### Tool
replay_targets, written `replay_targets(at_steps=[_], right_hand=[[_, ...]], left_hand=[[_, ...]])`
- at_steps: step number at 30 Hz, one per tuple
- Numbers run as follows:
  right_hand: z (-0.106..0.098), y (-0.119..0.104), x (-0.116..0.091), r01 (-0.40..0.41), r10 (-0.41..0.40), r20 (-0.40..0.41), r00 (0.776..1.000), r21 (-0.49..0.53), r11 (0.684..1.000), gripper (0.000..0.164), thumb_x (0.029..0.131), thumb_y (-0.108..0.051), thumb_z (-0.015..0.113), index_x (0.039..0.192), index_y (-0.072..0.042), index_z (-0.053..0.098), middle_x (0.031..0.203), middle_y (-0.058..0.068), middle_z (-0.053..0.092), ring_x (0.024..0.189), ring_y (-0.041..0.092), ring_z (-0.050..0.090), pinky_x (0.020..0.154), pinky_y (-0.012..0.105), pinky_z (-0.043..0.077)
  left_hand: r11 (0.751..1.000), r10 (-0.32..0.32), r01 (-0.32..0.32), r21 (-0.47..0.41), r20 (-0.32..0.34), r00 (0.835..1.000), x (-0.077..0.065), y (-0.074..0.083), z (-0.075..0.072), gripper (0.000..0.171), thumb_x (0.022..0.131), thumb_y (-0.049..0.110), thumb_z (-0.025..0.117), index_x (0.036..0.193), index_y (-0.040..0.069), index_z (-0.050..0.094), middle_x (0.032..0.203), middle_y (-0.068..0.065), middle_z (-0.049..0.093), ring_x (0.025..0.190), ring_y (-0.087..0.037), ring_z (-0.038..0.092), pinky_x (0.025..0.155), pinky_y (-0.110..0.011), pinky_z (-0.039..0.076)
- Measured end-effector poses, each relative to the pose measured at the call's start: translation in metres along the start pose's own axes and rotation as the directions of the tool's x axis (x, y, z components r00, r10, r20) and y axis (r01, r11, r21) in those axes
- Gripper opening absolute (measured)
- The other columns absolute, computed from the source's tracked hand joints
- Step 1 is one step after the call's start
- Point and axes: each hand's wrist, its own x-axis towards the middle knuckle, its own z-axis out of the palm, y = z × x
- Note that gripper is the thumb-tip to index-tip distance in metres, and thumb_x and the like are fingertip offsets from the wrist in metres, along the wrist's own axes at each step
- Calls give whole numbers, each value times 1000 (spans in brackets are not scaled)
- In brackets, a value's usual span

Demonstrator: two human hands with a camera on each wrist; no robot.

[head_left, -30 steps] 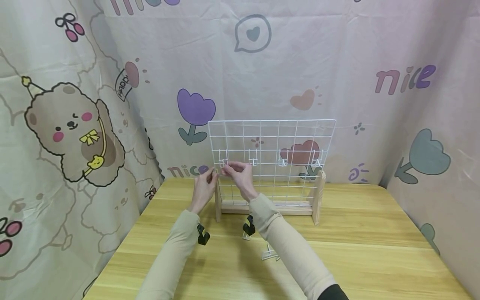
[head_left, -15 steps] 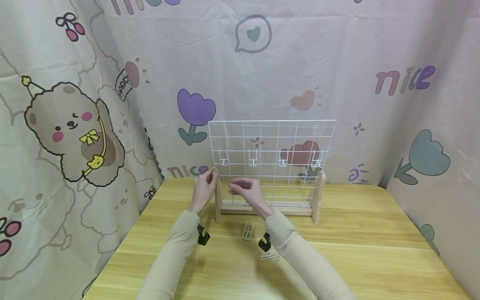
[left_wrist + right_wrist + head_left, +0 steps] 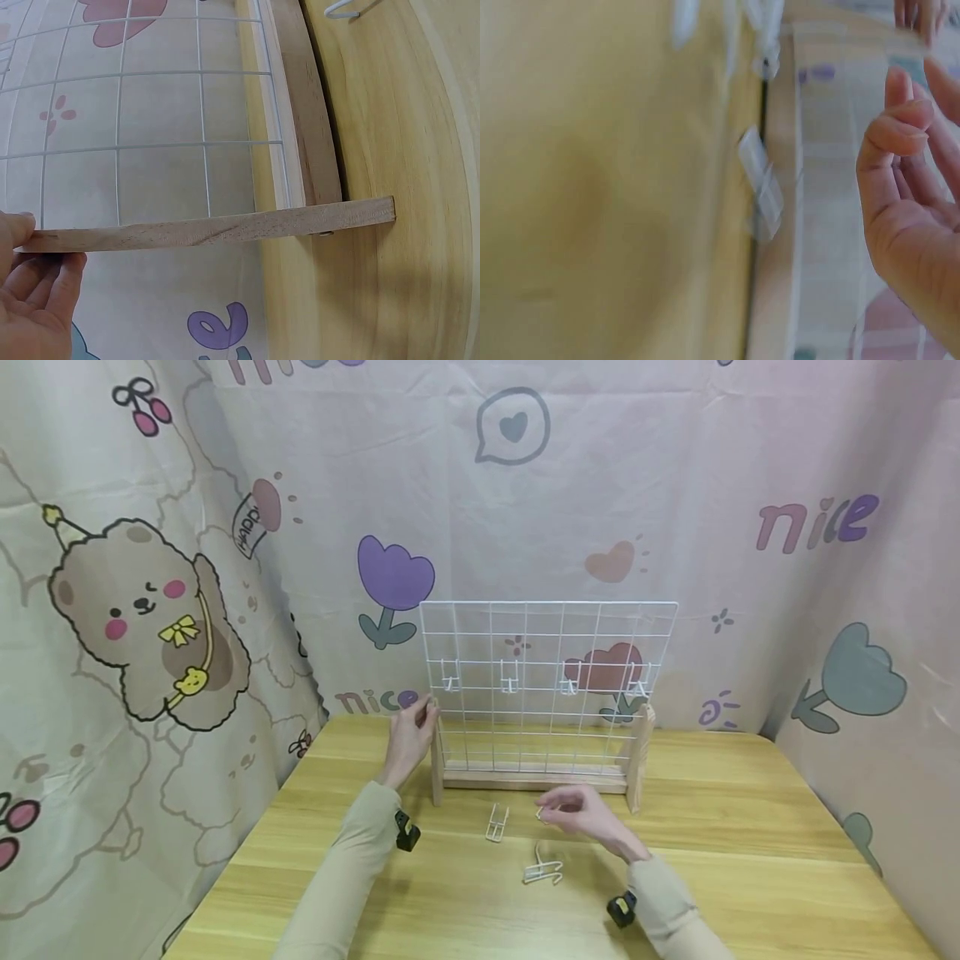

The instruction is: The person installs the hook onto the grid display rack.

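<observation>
A white wire grid panel stands upright in a wooden base with a post at each end. My left hand grips the top of the left wooden post, thumb on one side and fingers on the other. Over the table in front of the base, my right hand has loosely bent fingers and holds nothing visible. Just beyond its fingertips a small part of a white hook shows, the rest hidden by the hand. In the right wrist view a blurred white hook lies apart from the hand.
Several white hooks, among them one near the middle, hang in a row on the grid. Two more white wire hooks, one upright in view and one sideways, lie on the wooden table. Printed cloth surrounds the table.
My right hand has left the leftmost hook on the grid and moved down and right to the table. That hook stays hanging. My left hand keeps its place on the post.
</observation>
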Motion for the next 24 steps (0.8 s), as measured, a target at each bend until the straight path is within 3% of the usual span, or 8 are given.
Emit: replay_targets(at_steps=[4,8,11,14,19,24], right_hand=[[-14,17,-22,-15,15,5,1000,39,999,41,93,-10,69,121,17,59,112,29,68,90,10,69,80,25,62],[-19,25,-32,-78,74,58,996,51,996,43,92,-14,71,122,15,59,117,30,66,92,12,69,80,26,61],[-17,27,-31,-105,101,121,988,28,994,41,90,-15,72,120,10,63,117,28,68,90,12,69,79,26,59],[-13,28,-28,-70,71,191,979,-10,997,35,89,-13,74,115,9,66,112,23,72,87,9,68,79,24,58],[-5,27,-25,-36,46,300,953,-40,999,27,86,-10,76,106,8,70,97,20,75,74,5,65,67,17,57],[-2,25,-24,-46,72,313,947,-90,995,22,85,-11,77,99,5,73,91,22,74,69,2,61,62,14,53]], left_hand=[[1000,1,-1,5,-5,1000,0,1,0,43,103,14,58,139,-8,52,128,-30,65,115,-41,68,96,-43,60],[1000,1,-1,3,-1,1000,1,1,-1,42,103,14,57,139,-8,52,129,-30,64,117,-41,67,97,-43,59],[1000,-5,5,4,-4,1000,0,1,-1,42,103,14,57,139,-7,52,129,-30,64,117,-41,67,98,-43,59],[1000,-10,10,1,-4,1000,0,1,-1,42,103,14,57,139,-7,52,129,-29,64,117,-40,67,98,-43,59],[1000,-14,14,-3,9,1000,1,1,0,43,104,16,57,140,-6,51,132,-29,62,120,-40,66,100,-42,58],[1000,-19,19,-1,5,1000,0,2,-1,43,104,16,57,140,-6,52,132,-29,62,120,-40,65,100,-42,58]])
